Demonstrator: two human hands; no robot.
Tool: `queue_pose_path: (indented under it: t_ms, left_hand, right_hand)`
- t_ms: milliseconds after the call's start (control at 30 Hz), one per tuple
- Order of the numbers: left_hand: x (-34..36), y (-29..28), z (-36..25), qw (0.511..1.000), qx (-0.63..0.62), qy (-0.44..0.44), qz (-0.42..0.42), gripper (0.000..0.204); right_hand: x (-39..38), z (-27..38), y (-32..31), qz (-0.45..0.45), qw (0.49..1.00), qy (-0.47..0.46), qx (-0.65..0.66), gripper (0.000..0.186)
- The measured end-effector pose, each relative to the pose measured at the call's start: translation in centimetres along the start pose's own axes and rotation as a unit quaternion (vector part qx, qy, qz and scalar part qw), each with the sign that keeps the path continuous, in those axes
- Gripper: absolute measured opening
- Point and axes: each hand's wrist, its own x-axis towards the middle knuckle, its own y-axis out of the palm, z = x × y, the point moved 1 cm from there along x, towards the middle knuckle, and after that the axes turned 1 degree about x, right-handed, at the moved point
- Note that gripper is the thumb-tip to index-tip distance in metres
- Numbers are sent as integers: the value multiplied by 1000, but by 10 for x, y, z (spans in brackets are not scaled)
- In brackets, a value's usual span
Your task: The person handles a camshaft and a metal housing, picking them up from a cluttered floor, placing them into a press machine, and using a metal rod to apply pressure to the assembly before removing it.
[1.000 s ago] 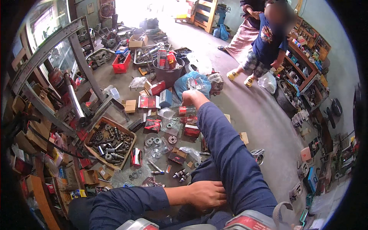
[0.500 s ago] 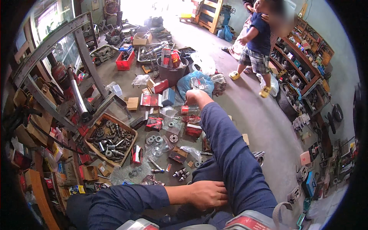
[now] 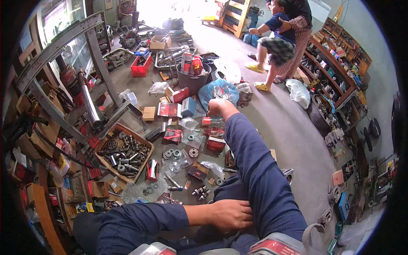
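Note:
My right arm, in a dark blue sleeve, reaches straight ahead over the floor. My right hand (image 3: 222, 108) is closed at the near side of a blue plastic bag (image 3: 205, 92). A shiny clear wrapped item (image 3: 220, 91) shows just beyond the knuckles; what the fingers grip is hidden. Across my lap lies my left hand (image 3: 230, 214), flat with its fingers together, tips close to the right sleeve. Ahead of it on the floor are small metal parts (image 3: 199, 191), an open small box (image 3: 198, 171) and several bearings (image 3: 171, 154).
A wooden tray (image 3: 148, 149) of metal parts lies at left, below a steel press frame (image 3: 94, 49). A dark bucket (image 3: 191, 83) and red bin (image 3: 139, 68) stand ahead. Far right, an adult holds a child (image 3: 282, 32) beside shelves (image 3: 325, 70).
The adult and child have moved; the child is now lifted with legs swung leftward, and a white bag behind them shows more fully. My hands stay in place; the view shifted slightly.

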Motion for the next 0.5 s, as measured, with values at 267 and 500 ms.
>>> queue_pose_path:
  t_ms: [267,500]
  left_hand:
    - [4,-5,-2,1000,12,11,-20,34]
    - [2,-5,-2,1000,18,0,0,34]
  right_hand:
    - [-8,-3,-4,-4,1000,13,10,27]
    - [-8,4,-3,-15,1000,8,4,28]
